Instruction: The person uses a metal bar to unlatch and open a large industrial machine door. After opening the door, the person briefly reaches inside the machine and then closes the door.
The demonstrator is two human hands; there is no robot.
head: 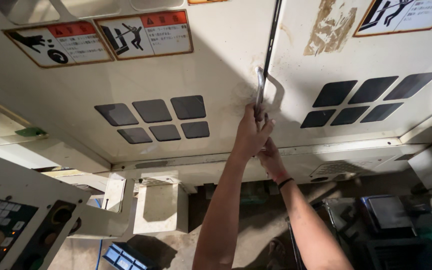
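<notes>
A curved metal handle (260, 87) stands at the seam between two cream machine doors, the left door (216, 75) and the right door (326, 65). My left hand (250, 134) is closed around the lower part of this handle. My right hand (272, 161), with a black band on its wrist, sits just below the left hand and grips the handle's lower end, partly hidden behind the left hand. Both arms reach up from the bottom of the view.
Each door has a group of dark slanted window slots (153, 120) and warning stickers (146, 35) near the top. A control panel with keys (6, 230) juts in at lower left. A blue object (123, 257) lies on the dirty floor, and dark equipment (391, 215) stands at lower right.
</notes>
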